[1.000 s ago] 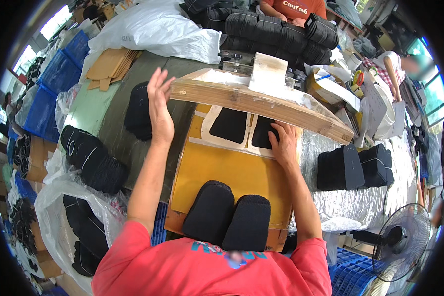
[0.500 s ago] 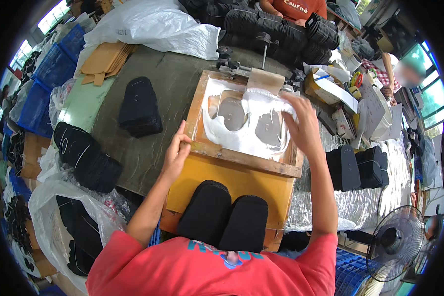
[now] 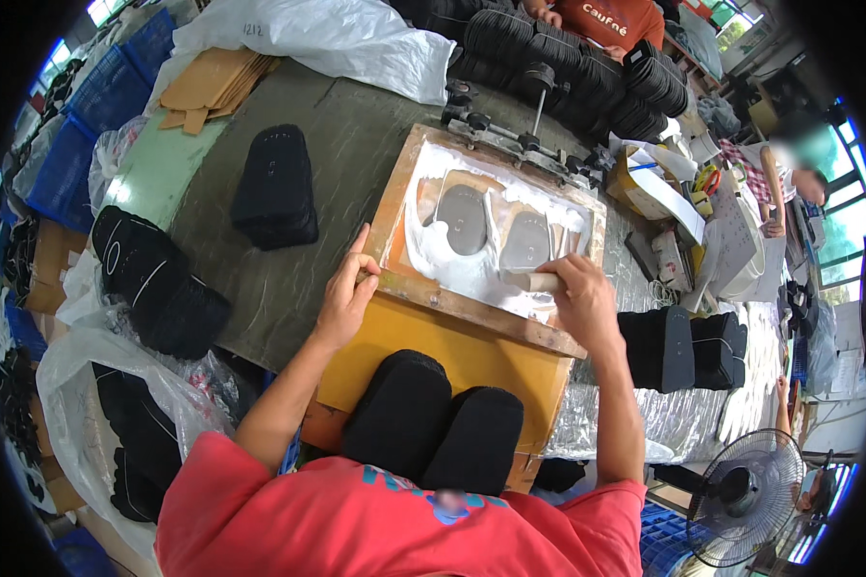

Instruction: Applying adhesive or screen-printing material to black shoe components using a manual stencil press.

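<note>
A wooden screen-printing frame (image 3: 467, 305) lies tilted on the table in front of me, hinged at its far side. White paste (image 3: 433, 248) is spread on its mesh around two grey sole-shaped areas (image 3: 464, 219). My left hand (image 3: 344, 300) is closed on the frame's near left corner. In my right hand (image 3: 589, 300) is a squeegee (image 3: 531, 281), held low over the near right part of the mesh; its lower edge is hidden. Closer to my body, two stacks of black insoles (image 3: 399, 413) rest at the near edge of a yellow board (image 3: 375, 337).
A black insole stack (image 3: 274, 188) stands left of the frame, others (image 3: 659, 346) to its right. Metal hinge clamps (image 3: 510, 135) sit behind it. A cluttered box (image 3: 649, 183) is at right, a fan (image 3: 746, 495) lower right. Across the table, a co-worker (image 3: 611, 21) sits behind black stacks.
My right hand has drawn the squeegee from the far side of the mesh toward me, leaving more grey area bare of paste. My left hand keeps its hold on the frame corner.
</note>
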A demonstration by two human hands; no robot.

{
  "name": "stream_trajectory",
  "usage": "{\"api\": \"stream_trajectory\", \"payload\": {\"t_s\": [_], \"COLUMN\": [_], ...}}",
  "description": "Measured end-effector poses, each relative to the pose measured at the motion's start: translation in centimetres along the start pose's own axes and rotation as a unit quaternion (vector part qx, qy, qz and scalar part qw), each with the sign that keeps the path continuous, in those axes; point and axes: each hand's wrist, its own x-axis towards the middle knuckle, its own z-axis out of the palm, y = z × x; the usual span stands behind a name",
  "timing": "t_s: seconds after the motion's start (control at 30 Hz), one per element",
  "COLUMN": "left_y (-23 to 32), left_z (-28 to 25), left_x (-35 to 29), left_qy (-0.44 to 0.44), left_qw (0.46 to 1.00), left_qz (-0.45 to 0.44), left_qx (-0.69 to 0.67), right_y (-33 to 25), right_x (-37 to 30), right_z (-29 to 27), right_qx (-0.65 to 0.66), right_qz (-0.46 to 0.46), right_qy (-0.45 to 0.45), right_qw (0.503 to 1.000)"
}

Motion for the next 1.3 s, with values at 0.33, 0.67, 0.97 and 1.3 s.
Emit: {"api": "stream_trajectory", "payload": {"t_s": [0.33, 0.67, 0.97, 1.3], "left_y": [-0.7, -0.4, -0.1, 2.2], "left_z": [0.2, 1.0, -0.7, 0.5], "left_x": [0.0, 0.3, -0.4, 0.9], "left_qy": [0.001, -0.019, 0.004, 0.022], "left_qw": [1.0, 0.998, 0.999, 0.988], "left_qz": [0.005, -0.028, -0.02, -0.043], "left_qx": [0.009, -0.061, -0.036, -0.145], "right_y": [0.8, -3.4, -5.5, 3.3], "right_x": [2.5, 11.9, 4.0, 13.8], "right_z": [3.2, 5.6, 4.9, 1.0], "right_qx": [-0.142, -0.011, 0.013, -0.137], "right_qz": [0.095, 0.06, -0.023, 0.066], "right_qy": [0.066, 0.113, 0.002, 0.119], "right_qw": [0.983, 0.992, 1.0, 0.981]}}
